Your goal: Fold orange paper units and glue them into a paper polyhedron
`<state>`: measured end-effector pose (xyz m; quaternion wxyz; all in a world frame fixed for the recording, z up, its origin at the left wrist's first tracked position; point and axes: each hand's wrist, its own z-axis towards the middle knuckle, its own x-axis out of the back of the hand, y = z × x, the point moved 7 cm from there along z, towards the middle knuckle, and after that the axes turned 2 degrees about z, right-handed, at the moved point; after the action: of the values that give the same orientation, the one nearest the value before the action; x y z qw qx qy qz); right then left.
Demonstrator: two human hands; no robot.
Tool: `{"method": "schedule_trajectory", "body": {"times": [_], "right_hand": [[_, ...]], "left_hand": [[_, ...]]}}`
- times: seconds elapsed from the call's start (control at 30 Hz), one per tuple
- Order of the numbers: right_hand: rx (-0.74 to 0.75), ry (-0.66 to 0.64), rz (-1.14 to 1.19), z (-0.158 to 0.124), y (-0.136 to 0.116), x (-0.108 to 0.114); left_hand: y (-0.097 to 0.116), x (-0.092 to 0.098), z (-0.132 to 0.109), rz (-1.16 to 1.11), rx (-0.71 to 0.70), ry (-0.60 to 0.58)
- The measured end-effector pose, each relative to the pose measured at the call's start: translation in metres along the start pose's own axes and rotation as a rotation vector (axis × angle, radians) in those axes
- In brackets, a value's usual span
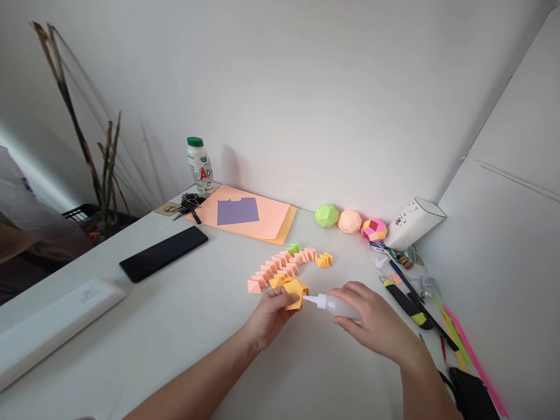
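Pinched in the fingers of my left hand (273, 315) is a folded yellow-orange paper piece (296, 293) with flat facets. My right hand (371, 315) grips a translucent squeeze bottle (343, 307) with a narrow white nozzle. The nozzle tip points left and meets the right edge of the paper piece; I cannot tell whether any liquid is coming out. Just beyond my left hand, several small folded peach paper units (271, 267) lie in rows. A few green units (293, 248) and yellow units (324, 260) sit at the rows' far side.
Along the wall stand a green paper ball (326, 216), a peach one (349, 221), a multicoloured one (374, 230) and a white box (415, 223). A cutter (405, 303) lies right. Leftward are paper sheets (262, 213), a black phone (164, 254) and a white bottle (200, 166).
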<state>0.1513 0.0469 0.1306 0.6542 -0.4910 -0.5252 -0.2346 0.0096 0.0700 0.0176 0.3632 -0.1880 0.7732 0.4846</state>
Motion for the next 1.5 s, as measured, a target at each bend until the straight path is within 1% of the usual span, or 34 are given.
{"method": "schedule_trajectory", "body": {"times": [0.27,0.5,0.7,0.87,1.07,1.3,1.5], "right_hand": [[0.03,0.008,-0.001,-0.001,-0.002,0.003],[-0.024,-0.02,0.016,0.003,0.007,-0.002],[-0.016,-0.037,0.068,0.003,0.01,-0.003],[-0.024,-0.02,0.117,0.005,0.017,-0.002],[-0.048,-0.032,0.145,0.01,0.024,-0.009],[-0.039,-0.062,0.192,0.012,0.025,-0.016],[-0.033,-0.062,0.218,0.012,0.024,-0.014]], "left_hand": [[-0.002,0.002,0.0,0.032,-0.016,-0.033],[-0.003,0.003,0.0,0.028,-0.003,-0.028],[-0.002,0.003,0.001,0.04,-0.01,-0.021],[-0.001,0.002,0.001,0.047,-0.007,-0.021],[-0.001,0.003,0.001,0.057,-0.009,-0.03],[-0.002,0.004,0.002,0.025,-0.006,-0.021],[-0.003,0.003,0.002,0.0,0.004,-0.038]]}}
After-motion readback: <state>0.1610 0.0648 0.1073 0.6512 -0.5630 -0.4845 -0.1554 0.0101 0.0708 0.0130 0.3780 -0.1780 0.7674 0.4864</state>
